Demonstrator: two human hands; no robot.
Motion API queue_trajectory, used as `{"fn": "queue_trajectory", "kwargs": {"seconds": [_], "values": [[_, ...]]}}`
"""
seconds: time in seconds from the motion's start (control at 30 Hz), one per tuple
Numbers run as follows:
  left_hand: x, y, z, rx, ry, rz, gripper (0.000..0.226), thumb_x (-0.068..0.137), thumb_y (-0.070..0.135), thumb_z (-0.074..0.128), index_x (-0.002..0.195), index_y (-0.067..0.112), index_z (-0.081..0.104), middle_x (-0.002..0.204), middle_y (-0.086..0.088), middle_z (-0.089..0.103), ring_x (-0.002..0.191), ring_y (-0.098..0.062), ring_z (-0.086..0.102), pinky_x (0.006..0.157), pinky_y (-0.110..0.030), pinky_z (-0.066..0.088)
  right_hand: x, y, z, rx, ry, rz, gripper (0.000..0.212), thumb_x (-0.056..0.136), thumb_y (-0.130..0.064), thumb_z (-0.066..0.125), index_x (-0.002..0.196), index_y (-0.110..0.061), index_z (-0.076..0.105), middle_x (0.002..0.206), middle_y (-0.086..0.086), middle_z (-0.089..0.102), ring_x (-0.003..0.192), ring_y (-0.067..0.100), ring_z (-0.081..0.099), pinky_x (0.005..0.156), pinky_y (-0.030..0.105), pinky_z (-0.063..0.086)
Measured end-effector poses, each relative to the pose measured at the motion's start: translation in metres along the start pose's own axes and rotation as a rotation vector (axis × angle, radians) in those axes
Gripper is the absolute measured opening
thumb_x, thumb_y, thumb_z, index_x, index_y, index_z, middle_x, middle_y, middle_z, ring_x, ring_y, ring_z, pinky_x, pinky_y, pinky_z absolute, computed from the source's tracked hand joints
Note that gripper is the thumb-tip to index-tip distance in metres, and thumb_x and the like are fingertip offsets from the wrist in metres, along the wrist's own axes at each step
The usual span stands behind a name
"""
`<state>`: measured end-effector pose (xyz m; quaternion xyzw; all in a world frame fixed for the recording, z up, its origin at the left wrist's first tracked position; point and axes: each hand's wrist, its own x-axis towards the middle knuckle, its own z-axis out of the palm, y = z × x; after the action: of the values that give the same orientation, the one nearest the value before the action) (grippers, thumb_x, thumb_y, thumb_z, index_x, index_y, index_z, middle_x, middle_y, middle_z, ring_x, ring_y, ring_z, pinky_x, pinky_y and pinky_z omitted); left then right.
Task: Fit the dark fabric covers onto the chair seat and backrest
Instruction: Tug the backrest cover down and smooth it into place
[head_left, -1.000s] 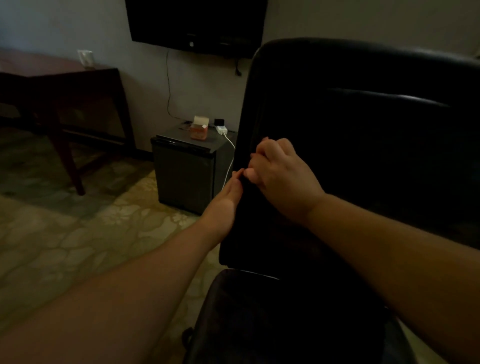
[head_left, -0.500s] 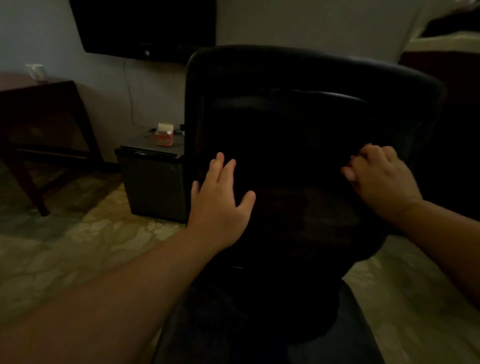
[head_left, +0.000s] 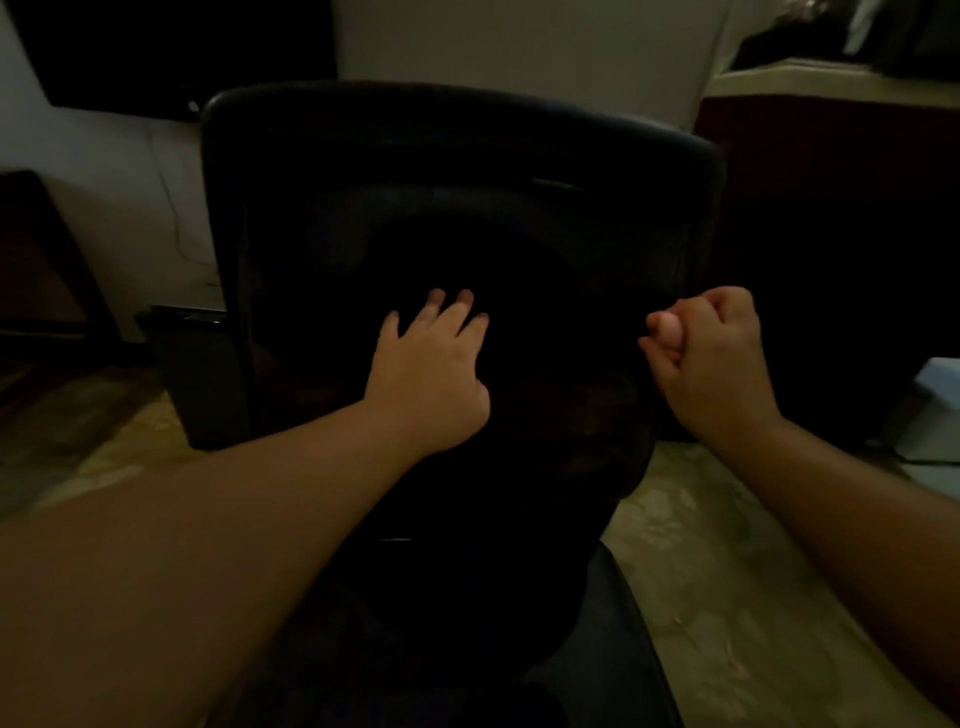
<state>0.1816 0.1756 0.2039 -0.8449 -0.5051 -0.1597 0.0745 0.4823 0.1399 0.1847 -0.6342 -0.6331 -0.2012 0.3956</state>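
Left hand (head_left: 428, 382) lies flat on the front face of the backrest (head_left: 467, 218), fingers straight and slightly spread, palm pressed against the dark fabric cover (head_left: 322, 249) near the middle of the panel. This grip is open: no fabric is curled into the fingers. Right hand (head_left: 711, 358) is at the right edge of the backrest, at about the same height as the left hand. Its fingers are curled tight into a fist and the thumb tip presses against the index finger at that edge. This grip is closed in a pinch on the edge of the cover; the fabric itself is too dark to trace between the fingers.

Both forearms reach in from the lower corners of the view and are bare.

Backrest stands upright and faces the camera. Its top corners are rounded. The dark cover appears to lie over its whole front face, with a faint horizontal crease visible near the top. Below the backrest, the chair seat (head_left: 623, 649) is visible as a dark rounded surface at the bottom of the view; the lighting does not show whether a cover lies on it.

Floor (head_left: 691, 561) around the chair is pale with a mottled pattern. A small dark cabinet (head_left: 192, 374) stands behind the chair on the left, against the wall. A dark screen (head_left: 156, 47) hangs on the wall above it. A dark wooden counter (head_left: 831, 135) with a pale top stands at the upper right.
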Motion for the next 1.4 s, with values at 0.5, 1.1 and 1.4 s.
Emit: {"fn": "queue_trajectory", "kwargs": {"seconds": [0.5,1.1,1.4], "values": [[0.012,-0.001,0.034,0.162,0.025,-0.003,0.097,0.082,0.058,0.049,0.167,0.017,0.025,0.175,-0.009,0.012,0.163,-0.037,0.006,0.125,-0.07,0.017,-0.013,-0.002,0.05,-0.179,-0.048,-0.492,0.018,0.094,-0.013,0.07,0.11,-0.008,0.065,0.106,0.016,0.057,0.097,0.038,0.052,0.085,0.055,0.05],[0.007,-0.012,0.039,0.1,0.04,0.057,0.096,0.083,0.057,0.046,0.169,0.021,0.02,0.178,-0.006,0.006,0.164,-0.032,-0.002,0.128,-0.067,0.008,-0.015,0.001,0.043,-0.137,-0.152,-0.531,0.018,0.094,-0.02,0.069,0.108,-0.012,0.063,0.117,0.015,0.052,0.106,0.036,0.05,0.082,0.05,0.057],[0.003,-0.02,0.035,0.043,0.059,0.079,0.095,0.082,0.055,0.045,0.169,0.024,0.023,0.178,0.0,0.009,0.165,-0.025,-0.001,0.129,-0.062,0.007,-0.013,-0.051,0.068,-0.173,-0.141,-0.788,0.022,0.091,-0.013,0.076,0.102,-0.01,0.057,0.099,0.019,0.061,0.097,0.036,0.044,0.07,0.051,0.057]]}}
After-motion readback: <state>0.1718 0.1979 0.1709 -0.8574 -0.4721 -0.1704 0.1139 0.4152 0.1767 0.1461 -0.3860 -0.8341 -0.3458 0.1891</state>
